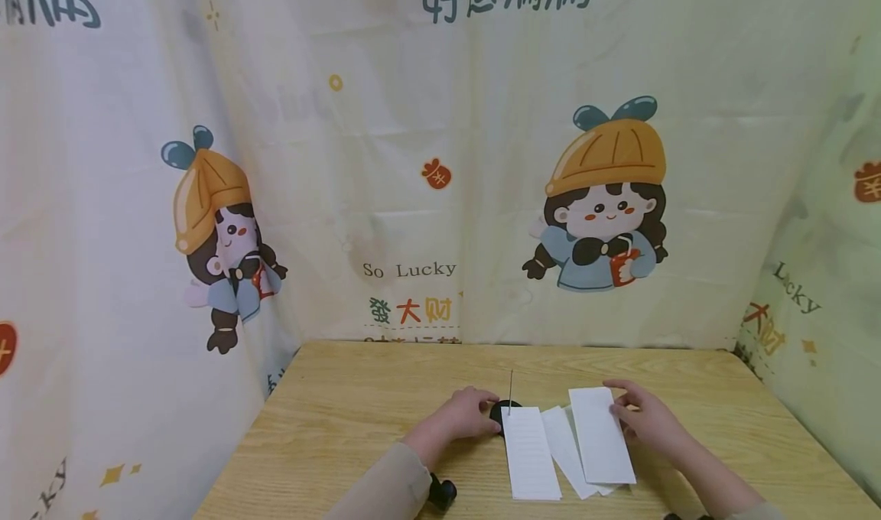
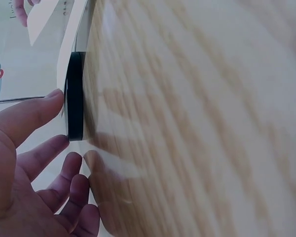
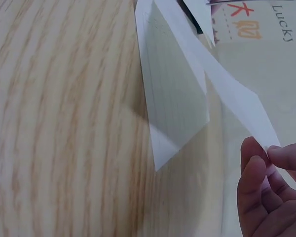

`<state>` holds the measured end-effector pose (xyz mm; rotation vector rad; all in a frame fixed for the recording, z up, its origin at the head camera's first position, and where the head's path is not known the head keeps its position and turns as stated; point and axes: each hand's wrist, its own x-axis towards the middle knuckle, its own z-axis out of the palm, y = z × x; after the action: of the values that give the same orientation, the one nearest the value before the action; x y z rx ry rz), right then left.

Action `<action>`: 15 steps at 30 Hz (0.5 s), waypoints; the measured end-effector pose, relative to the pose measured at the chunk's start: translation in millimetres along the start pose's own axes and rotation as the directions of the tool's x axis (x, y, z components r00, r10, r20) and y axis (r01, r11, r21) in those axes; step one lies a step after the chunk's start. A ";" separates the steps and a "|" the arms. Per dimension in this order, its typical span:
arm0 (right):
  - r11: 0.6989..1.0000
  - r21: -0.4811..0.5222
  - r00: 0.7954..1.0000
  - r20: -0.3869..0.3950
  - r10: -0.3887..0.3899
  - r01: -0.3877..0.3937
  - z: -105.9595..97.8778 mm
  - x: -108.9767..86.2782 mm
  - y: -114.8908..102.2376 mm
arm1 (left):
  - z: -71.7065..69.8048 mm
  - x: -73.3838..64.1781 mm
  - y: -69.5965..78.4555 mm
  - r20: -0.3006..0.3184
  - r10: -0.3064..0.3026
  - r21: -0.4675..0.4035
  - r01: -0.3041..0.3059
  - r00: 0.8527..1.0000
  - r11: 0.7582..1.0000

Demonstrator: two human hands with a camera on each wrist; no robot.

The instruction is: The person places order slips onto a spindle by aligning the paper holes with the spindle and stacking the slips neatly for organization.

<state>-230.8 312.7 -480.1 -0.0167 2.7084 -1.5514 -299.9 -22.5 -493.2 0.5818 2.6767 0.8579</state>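
Note:
A receipt spike with a round black base (image 1: pixel 497 411) and thin upright metal pin (image 1: pixel 511 386) stands on the table. My left hand (image 1: pixel 469 413) holds the base's left edge, thumb on top and a finger at the side; the left wrist view shows this black base (image 2: pixel 76 98) edge-on. One white ruled slip (image 1: pixel 533 455) lies with its top over the base, where the pin meets it; whether it is pierced I cannot tell. To the right, my right hand (image 1: pixel 643 417) pinches the upper right edge of a raised white slip (image 1: pixel 602 436). Beneath it lie other slips (image 1: pixel 563 443), overlapping.
The wooden table (image 1: pixel 344 413) is enclosed by a printed cloth (image 1: pixel 385 160) at the back and sides. A black device (image 1: pixel 443 493) sits at my left wrist. In the right wrist view, a ruled slip (image 3: pixel 172 94) lies under the held one.

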 end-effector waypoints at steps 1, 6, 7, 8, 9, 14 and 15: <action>1.000 0.004 1.000 0.000 -0.007 0.007 -0.4 0.1 -0.6 | 0.3 0.4 -0.9 -0.003 0.000 -0.006 0.000 1.000 1.000; 0.998 0.049 0.999 0.001 -0.041 0.041 -0.7 -0.6 -5.8 | -1.7 0.9 -2.2 -0.024 0.012 -0.042 -0.013 1.000 0.999; 0.997 0.057 0.999 0.005 -0.050 0.050 -0.3 -1.0 -7.2 | -2.2 0.4 -2.0 -0.028 0.014 -0.050 -0.015 0.999 0.999; 0.996 0.069 0.999 0.006 -0.053 0.052 0.3 -1.3 -9.0 | -3.2 -0.4 -1.4 -0.030 0.014 -0.063 -0.016 0.999 0.998; 0.995 0.083 0.998 0.008 -0.056 0.055 1.2 -1.5 -10.8 | -4.2 -1.3 -0.9 -0.034 0.014 -0.079 -0.017 0.999 0.997; 0.989 0.124 0.997 0.014 -0.077 0.075 7.8 0.0 -19.8 | -8.2 -6.7 1.6 -0.057 0.014 -0.160 -0.023 0.998 0.987; 0.989 0.127 0.997 0.015 -0.081 0.078 9.4 0.8 -21.6 | -8.9 -7.6 2.0 -0.066 0.019 -0.171 -0.030 0.998 0.985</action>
<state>-231.4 293.6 -466.2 -0.1397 2.6191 -1.7314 -295.9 -28.8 -484.0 0.5567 2.6207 1.1197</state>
